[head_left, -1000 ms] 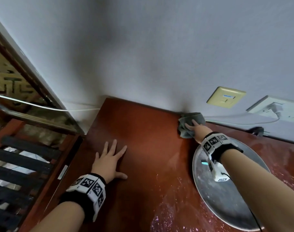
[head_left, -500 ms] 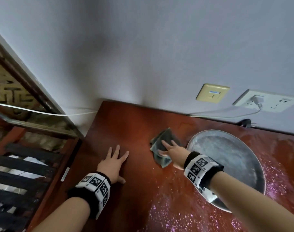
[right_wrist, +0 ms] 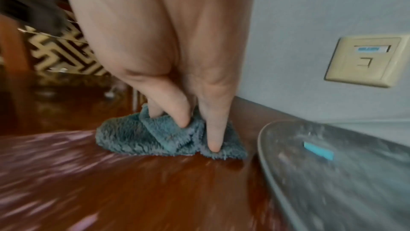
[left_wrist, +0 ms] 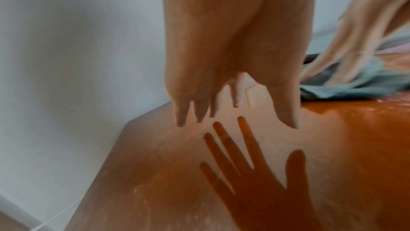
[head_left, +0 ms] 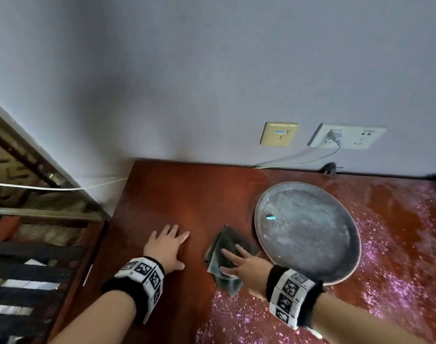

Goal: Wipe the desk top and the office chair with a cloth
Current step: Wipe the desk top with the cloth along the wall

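A crumpled grey-green fluffy cloth (head_left: 224, 247) (right_wrist: 155, 136) (left_wrist: 355, 84) lies on the reddish-brown wooden desk top (head_left: 182, 199), just left of a round metal tray. My right hand (head_left: 239, 264) presses down on the cloth with straight spread fingers (right_wrist: 213, 129). My left hand (head_left: 167, 244) lies flat on the bare wood to the left of the cloth, fingers straight and spread (left_wrist: 182, 115), holding nothing. The office chair is not in view.
A round dusty metal tray (head_left: 336, 271) sits right of the cloth, its rim close to my right hand. Pink-white specks (head_left: 398, 244) cover the desk's right and near parts. The wall carries a beige plate (head_left: 278, 134) and a white socket (head_left: 348, 136) with a plugged cable. Desk's left edge (head_left: 107, 244) drops off.
My right hand has dragged the cloth from the back edge by the wall toward me, along the tray's left side. The left hand has stayed flat in place.
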{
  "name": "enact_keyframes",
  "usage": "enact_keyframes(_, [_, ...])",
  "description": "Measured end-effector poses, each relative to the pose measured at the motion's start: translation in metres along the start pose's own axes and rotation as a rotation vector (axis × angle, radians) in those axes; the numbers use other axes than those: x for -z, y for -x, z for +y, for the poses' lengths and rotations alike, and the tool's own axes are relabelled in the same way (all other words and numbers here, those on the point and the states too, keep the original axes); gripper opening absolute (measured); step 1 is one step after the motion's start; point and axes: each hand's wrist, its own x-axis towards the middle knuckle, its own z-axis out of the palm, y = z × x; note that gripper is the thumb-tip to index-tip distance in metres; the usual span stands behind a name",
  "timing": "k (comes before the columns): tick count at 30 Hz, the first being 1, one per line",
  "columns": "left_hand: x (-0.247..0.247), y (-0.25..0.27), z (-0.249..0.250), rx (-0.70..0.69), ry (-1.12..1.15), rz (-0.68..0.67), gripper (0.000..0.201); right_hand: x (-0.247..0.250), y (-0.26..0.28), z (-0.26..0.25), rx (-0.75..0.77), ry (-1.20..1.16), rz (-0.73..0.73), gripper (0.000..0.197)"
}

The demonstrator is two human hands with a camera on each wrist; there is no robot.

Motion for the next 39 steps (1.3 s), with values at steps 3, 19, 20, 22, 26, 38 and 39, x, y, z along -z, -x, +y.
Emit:
enact_keyframes(3, [0.008,-0.005,0.02,-0.103,0.077,0.069,0.086,-0.029,0.027,0.006,0.098,-0.187,0.046,0.069])
enact_keyframes(19, [0.041,-0.045,0.151,-0.2,0.027,0.251,0.109,-0.084,0.109,0.196,-0.879,-0.543,0.342,0.129])
enact_keyframes(20, [0.041,-0.048,0.153,-0.193,0.02,0.249,0.11,-0.087,0.109,0.199,-0.879,-0.537,0.325,0.13])
enact_keyframes(22, [0.041,-0.054,0.156,-0.178,0.015,0.237,0.111,-0.093,0.109,0.205,-0.879,-0.539,0.304,0.13])
enact_keyframes(26, [0.042,-0.066,0.161,-0.171,0.014,0.207,0.112,-0.101,0.106,0.213,-0.852,-0.618,0.282,0.128])
enact_keyframes(38, [0.042,-0.08,0.167,-0.159,0.192,0.111,0.125,-0.102,0.101,0.217,-0.682,-0.742,0.381,0.136])
enact_keyframes(39, [0.041,-0.081,0.166,-0.157,0.216,0.106,0.126,-0.101,0.101,0.217,-0.677,-0.733,0.381,0.136])
